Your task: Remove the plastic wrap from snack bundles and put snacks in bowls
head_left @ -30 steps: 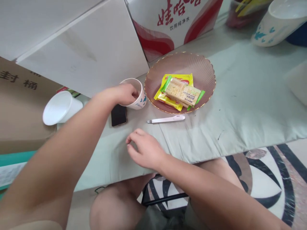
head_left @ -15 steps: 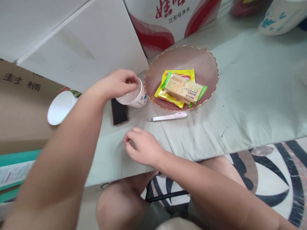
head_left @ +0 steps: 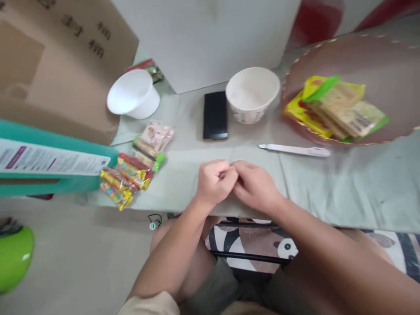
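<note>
Near the table's front edge, my left hand (head_left: 215, 180) and my right hand (head_left: 254, 183) meet, knuckles together. Both are closed with the fingers curled in; anything inside them is hidden. A white paper cup (head_left: 251, 94) stands beyond my hands, beside a black phone (head_left: 215, 116) lying flat. To the right lies a pale utility knife (head_left: 295, 150), its tip pointing left. A pinkish ribbed glass dish (head_left: 331, 54) with a gold rim holds yellow packets and soda biscuits (head_left: 344, 107).
At left, a white bowl (head_left: 134, 94) is tilted against a cardboard box (head_left: 65, 61). Several wrapped snacks (head_left: 134, 170) lie beside a teal box (head_left: 55, 159). A white box (head_left: 210, 39) stands behind the phone. Something bright green (head_left: 15, 258) is on the floor.
My left hand has left the paper cup and come to my right hand at the table's front. The view has turned left, bringing the wrapped snacks into sight.
</note>
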### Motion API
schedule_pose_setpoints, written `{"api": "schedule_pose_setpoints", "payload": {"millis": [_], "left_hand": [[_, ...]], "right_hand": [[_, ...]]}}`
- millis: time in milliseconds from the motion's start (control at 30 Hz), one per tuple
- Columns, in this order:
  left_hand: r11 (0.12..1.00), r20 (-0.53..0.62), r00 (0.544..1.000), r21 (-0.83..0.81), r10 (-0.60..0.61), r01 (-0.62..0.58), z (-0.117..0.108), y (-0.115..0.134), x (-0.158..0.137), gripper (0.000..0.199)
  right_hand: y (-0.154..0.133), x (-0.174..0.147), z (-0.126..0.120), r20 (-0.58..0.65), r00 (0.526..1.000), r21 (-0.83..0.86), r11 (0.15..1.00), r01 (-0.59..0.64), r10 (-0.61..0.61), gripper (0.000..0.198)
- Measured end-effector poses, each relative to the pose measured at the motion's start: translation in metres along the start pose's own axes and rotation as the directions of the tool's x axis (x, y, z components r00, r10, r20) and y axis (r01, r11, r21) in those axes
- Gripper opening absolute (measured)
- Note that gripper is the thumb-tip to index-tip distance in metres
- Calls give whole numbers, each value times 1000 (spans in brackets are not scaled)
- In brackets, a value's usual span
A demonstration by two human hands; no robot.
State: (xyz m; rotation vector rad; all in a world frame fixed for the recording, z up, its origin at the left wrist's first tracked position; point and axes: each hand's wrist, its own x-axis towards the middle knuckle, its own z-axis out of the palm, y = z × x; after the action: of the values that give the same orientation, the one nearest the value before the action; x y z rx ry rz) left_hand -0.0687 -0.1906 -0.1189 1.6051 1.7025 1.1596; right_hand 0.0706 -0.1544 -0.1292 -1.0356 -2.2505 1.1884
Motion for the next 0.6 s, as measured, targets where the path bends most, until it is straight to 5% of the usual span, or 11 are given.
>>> {"api": "schedule_pose_setpoints", "payload": {"millis": [100,333,500,600], "left_hand": [[996,-30,997,-35,77,-78,-16,-6,5,42],[948,-231,969,-317,-89,12,-49,-14,2,47],[976,-456,884,-124,106,-182,-69,-17,-1,47],[968,-510,844,-76,169,-240,-74,-18,-3,46]], "right_hand": [[-1,0,4,-43,998,-131,991,37,-43,15],[-10,13,21,-193,975,-244,968,63,-112,4],[-48,93,43,-156,943,-318,919,232,-293,20],[-81,146,67,-96,986,-362,928,93,-136,39]]}}
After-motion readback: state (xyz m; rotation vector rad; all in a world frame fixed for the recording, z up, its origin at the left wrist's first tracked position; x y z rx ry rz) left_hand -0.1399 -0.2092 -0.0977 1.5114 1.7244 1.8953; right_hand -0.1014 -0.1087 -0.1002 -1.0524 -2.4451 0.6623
